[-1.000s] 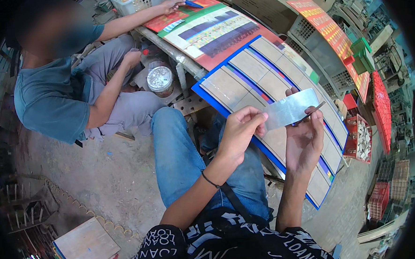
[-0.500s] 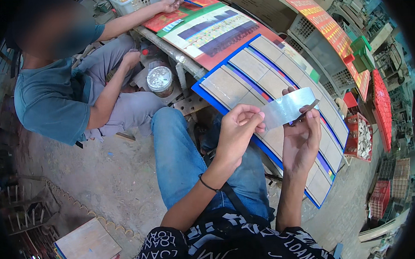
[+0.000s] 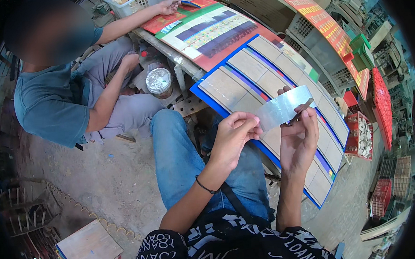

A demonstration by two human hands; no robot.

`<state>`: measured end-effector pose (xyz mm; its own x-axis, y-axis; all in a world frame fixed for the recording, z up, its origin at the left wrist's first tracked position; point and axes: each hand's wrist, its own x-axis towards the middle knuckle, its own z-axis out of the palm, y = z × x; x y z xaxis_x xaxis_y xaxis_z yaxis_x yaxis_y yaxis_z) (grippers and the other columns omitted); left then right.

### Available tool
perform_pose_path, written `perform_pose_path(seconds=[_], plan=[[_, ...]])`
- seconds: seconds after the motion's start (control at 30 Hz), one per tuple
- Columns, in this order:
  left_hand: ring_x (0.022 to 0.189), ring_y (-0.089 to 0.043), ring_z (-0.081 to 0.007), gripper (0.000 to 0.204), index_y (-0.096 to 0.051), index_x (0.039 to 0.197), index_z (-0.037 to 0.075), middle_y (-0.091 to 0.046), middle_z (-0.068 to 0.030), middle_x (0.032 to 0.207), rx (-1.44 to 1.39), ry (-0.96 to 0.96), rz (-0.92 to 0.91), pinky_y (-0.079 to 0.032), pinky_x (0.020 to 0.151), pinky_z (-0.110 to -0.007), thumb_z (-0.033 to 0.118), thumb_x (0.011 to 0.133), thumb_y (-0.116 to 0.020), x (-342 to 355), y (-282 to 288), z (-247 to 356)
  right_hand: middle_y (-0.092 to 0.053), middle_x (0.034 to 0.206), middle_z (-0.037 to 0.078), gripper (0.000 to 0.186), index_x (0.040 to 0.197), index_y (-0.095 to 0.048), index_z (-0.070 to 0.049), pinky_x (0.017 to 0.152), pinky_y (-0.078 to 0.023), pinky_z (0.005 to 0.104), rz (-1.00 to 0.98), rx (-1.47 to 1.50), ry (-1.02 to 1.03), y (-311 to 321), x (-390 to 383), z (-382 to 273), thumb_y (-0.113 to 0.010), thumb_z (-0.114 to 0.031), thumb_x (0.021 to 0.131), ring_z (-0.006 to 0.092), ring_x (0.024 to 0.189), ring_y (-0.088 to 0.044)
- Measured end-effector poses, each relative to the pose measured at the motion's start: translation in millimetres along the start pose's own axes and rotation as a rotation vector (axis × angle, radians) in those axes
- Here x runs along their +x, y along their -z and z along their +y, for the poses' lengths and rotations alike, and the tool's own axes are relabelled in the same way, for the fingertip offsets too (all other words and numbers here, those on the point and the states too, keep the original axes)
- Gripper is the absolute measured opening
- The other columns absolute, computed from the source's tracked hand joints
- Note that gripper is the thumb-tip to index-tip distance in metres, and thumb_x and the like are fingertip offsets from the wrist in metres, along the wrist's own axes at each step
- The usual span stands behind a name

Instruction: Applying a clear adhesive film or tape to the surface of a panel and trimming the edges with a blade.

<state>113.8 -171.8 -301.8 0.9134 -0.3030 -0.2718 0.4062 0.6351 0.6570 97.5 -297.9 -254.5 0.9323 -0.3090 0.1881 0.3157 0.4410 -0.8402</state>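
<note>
A wide roll of clear, shiny tape point(image 3: 285, 107) is held over the blue-edged board point(image 3: 224, 87), which carries several tan rectangular panels. My right hand point(image 3: 298, 146) grips the roll from inside and below, with a thin dark strip point(image 3: 302, 110), perhaps a blade, held at the thumb and fingers. Thumb and forefinger of my left hand point(image 3: 234, 140) pinch the tape's loose end at the roll's left side. The rear fingers of my right hand are partly hidden behind the tape.
To the left, a seated person point(image 3: 51, 102) reaches over a red and green printed sheet point(image 3: 201, 55), holding a small blue-edged piece. A bucket point(image 3: 159, 80) stands between us. A red crate point(image 3: 358, 135) is at right; stacked boards point(image 3: 89, 246) lie at lower left.
My left hand and the tape have shifted slightly left. The dark strip tilts a little more steeply. The other person's reaching hand has moved slightly left, and its blue-edged piece has turned.
</note>
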Motion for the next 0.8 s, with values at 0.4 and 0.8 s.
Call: perform_pose_path(seconds=[0.4, 0.8], plan=[[0.068, -0.055, -0.015, 0.016, -0.055, 0.09, -0.003, -0.058, -0.0084, 0.079, 0.047, 0.068, -0.038, -0.044, 0.062, -0.026, 0.011, 0.085, -0.059, -4.7, -2.5, -2.7, -0.054, 0.113, 0.018, 0.013, 0.094, -0.053, 0.001, 0.091, -0.036, 0.0346, 0.02, 0.063, 0.02, -0.8, -0.3, 1.4, -0.048, -0.01, 0.089, 0.0222, 0.107, -0.05], [0.064, -0.052, -0.0121, 0.013, -0.055, 0.087, -0.002, -0.055, -0.0049, 0.074, -0.002, 0.029, -0.028, -0.042, 0.058, -0.025, 0.01, 0.084, -0.061, -5.8, -3.0, -7.8, -0.057, 0.096, 0.009, 0.012, 0.094, -0.055, 0.0, 0.087, -0.037, 0.0314, 0.042, 0.077, -0.012, 1.8, -2.6, 4.1, -0.05, -0.009, 0.089, 0.0147, 0.094, -0.052]])
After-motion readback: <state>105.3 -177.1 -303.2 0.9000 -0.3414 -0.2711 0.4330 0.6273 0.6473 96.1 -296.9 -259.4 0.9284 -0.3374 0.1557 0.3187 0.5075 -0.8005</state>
